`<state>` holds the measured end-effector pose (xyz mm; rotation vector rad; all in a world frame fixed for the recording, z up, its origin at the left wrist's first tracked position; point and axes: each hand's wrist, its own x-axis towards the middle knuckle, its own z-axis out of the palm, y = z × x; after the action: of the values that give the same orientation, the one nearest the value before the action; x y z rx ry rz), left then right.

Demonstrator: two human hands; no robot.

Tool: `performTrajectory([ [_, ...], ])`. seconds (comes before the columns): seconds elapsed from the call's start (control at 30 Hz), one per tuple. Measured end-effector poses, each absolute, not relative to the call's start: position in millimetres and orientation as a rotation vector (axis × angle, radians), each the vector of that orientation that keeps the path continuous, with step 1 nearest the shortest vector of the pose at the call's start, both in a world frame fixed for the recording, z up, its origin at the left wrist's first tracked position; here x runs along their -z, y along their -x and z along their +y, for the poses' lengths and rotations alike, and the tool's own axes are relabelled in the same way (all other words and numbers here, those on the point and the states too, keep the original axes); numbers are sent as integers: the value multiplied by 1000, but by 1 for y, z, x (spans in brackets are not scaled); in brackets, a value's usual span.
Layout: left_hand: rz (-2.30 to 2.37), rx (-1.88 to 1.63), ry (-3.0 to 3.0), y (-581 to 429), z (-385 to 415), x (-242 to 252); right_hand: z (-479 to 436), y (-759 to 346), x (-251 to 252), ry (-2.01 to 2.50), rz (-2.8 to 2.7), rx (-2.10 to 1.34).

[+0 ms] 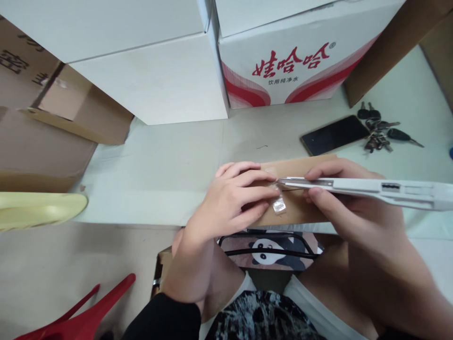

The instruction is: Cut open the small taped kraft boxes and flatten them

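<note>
My right hand is closed around a white utility knife, its blade end pointing left. The tip is close to a strip of clear tape on a flat brown cardboard piece. My left hand lies palm down over the left part of the cardboard, fingers spread, with fingertips beside the tape and near the blade. Part of the cardboard is hidden under my left hand.
White cartons and a red-and-white carton stand at the back. A phone and keys lie at the right. Brown boxes and a yellow object are at the left, a red object below.
</note>
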<state>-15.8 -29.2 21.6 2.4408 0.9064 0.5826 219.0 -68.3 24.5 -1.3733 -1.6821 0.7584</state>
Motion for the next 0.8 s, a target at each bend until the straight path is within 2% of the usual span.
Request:
performTrajectory([
  [0.27,879,-599,-2459,18,-29,-18,-66,-224,-29,1252,-1851,-652],
  [0.8,889,-614,-2451,18,-29,-16,-69,-224,-28,1277,-1756,-750],
])
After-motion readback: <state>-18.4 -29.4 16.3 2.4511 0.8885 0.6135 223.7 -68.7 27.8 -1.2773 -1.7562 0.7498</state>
